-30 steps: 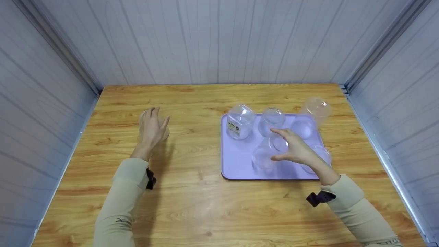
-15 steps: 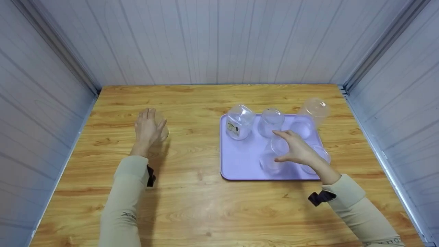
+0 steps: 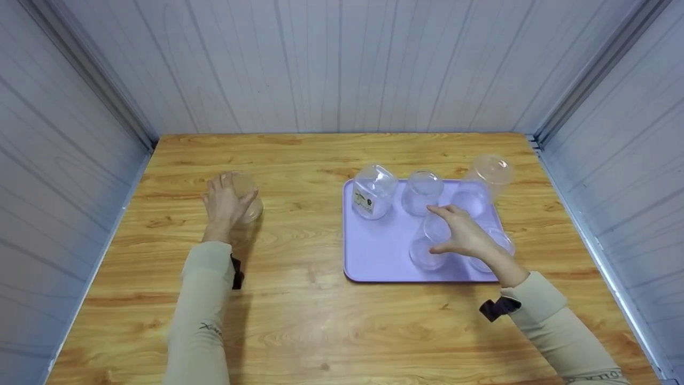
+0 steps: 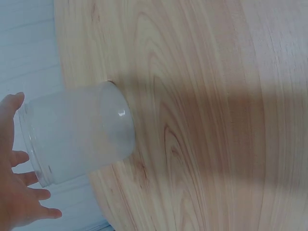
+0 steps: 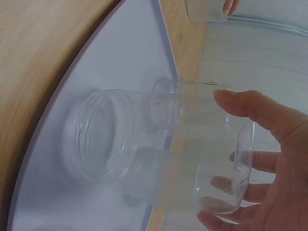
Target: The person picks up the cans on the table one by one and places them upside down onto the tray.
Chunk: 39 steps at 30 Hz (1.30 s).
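A clear plastic jar (image 4: 79,134) stands mouth up on the wooden table at the left. Around its rim my left hand (image 3: 222,203) is spread, the fingers straight and apart in the left wrist view. On the purple tray (image 3: 368,256) a second clear jar (image 5: 103,137) is upside down, its threaded rim at the tray surface. My right hand (image 3: 462,232) holds it near its raised base, thumb on one side and fingers on the other. Through the transparent wall the fingertips show in the right wrist view.
Also on the tray are a jar with a label (image 3: 374,192), a jar (image 3: 422,195) beside it and another jar (image 3: 499,243) partly behind the right forearm. At the back right corner stands a taller-looking clear jar (image 3: 491,174). Pale panel walls (image 3: 342,64) border the table.
My left hand has shifted left and opened away from its jar, uncovering more of it. The right-hand jar has moved slightly right on the tray, then come to rest.
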### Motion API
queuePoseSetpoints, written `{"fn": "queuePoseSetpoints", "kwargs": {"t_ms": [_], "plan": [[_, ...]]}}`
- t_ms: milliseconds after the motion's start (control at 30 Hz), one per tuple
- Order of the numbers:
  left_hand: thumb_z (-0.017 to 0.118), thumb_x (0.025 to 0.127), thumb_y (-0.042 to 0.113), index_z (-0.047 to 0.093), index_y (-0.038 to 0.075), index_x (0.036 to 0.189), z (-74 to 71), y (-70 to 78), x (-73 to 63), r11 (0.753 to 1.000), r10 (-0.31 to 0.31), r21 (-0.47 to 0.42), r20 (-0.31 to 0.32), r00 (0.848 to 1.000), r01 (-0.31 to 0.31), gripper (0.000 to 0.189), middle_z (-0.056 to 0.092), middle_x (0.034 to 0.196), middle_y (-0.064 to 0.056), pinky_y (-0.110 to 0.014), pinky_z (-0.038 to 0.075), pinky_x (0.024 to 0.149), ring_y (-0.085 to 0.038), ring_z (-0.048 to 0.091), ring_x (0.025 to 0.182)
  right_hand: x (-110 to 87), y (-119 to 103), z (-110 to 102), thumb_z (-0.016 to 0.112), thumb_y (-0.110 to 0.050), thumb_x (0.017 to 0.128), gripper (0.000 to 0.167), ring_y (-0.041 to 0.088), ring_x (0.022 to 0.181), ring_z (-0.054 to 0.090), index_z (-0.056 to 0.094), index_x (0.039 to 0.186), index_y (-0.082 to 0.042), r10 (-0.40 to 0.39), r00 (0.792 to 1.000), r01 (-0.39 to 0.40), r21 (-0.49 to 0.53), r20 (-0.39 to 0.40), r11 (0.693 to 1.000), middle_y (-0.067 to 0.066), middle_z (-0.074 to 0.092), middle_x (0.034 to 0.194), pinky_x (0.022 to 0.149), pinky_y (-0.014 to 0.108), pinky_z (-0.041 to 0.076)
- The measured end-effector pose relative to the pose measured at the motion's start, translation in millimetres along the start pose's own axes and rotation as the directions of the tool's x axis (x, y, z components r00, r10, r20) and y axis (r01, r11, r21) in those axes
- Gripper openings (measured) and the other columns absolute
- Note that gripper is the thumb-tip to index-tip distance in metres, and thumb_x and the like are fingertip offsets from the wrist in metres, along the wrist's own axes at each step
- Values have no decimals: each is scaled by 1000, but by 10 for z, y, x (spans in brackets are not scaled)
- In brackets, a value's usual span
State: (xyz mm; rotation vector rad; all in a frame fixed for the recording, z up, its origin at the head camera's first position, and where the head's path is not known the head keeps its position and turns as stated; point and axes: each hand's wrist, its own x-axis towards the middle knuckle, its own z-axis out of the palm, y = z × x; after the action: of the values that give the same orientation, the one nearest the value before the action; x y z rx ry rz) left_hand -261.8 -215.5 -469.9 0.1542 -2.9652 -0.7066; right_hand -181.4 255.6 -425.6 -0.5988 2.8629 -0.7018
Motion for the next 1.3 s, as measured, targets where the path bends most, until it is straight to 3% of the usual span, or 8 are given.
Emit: {"fn": "queuePoseSetpoints", "kwargs": {"t_ms": [133,300,600,833,1067,1300], "plan": [[53,81,52,25,-2,136,5,9,-1,1000,-9,-12,9,1000,9,83,23,134,-30,-66,11,95,-48,11,125,5,9,19,82,-20,57,88,42,107,41,39,131,2,5,1000,-5,4,2,1000,27,45,117,88,52,36],[52,82,52,14,-6,138,-29,18,3,999,-38,5,66,997,38,89,15,136,-33,-66,10,95,-49,6,126,15,26,29,81,-19,57,86,42,107,41,40,129,3,-7,1000,7,-3,-6,1000,27,46,116,88,52,36],[53,82,49,5,-8,138,-100,75,51,995,-92,54,162,983,84,93,13,134,-36,-66,21,91,-52,15,121,16,48,30,81,-20,57,88,43,108,41,39,131,3,11,1000,-11,3,16,1000,28,44,119,89,53,35],[53,83,47,7,-11,136,-155,133,72,994,-89,74,162,983,78,91,20,131,-37,-60,31,88,-50,24,117,18,54,26,82,-20,57,88,43,108,40,38,131,3,14,1000,-14,11,19,1000,29,43,119,90,53,35],[54,83,44,11,-16,134,-163,138,82,993,-52,118,158,986,33,89,26,125,-40,-54,37,87,-49,28,113,13,45,21,82,-20,56,91,43,108,40,36,132,3,28,999,-28,11,35,1000,29,43,119,89,53,35],[55,83,40,24,-22,126,-153,106,99,984,49,163,135,990,-71,82,34,119,-40,-52,24,97,-48,29,112,31,31,11,83,-21,56,92,42,108,42,36,131,4,11,999,-10,-20,37,1000,29,43,119,89,51,37]]}}
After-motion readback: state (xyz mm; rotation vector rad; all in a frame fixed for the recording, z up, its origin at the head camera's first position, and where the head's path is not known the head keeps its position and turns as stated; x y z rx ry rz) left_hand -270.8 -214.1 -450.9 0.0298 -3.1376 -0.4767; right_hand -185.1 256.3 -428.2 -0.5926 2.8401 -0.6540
